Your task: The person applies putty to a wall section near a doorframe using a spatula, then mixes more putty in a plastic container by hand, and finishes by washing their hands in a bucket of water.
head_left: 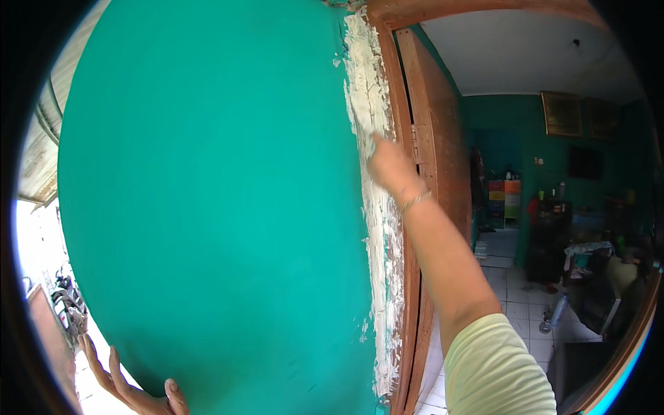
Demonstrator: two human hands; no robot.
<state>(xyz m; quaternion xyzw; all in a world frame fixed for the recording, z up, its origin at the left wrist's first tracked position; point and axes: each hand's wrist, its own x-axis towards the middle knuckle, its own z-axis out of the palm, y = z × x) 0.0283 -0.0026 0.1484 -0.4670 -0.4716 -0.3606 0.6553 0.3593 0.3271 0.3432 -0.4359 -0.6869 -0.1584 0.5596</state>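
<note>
A rough strip of whitish filler (387,263) runs down the edge of the green wall (214,180), beside the brown wooden door frame (413,297). My right hand (393,166) is up against the upper part of this strip, arm stretched out. Its fingers are curled closed, and the blur hides whatever may be in them. Low on the left, my left hand (142,398) is by the wall's lower left part with fingers spread, holding nothing that shows. Whether its fingers touch the wall I cannot tell.
An open brown door (443,131) with a hinge stands right of the frame. Beyond it lies a dim room with a tiled floor (519,304), colourful drawers (503,197), a plastic bottle (559,310) and dark furniture. A motorcycle (68,301) stands outside, far left.
</note>
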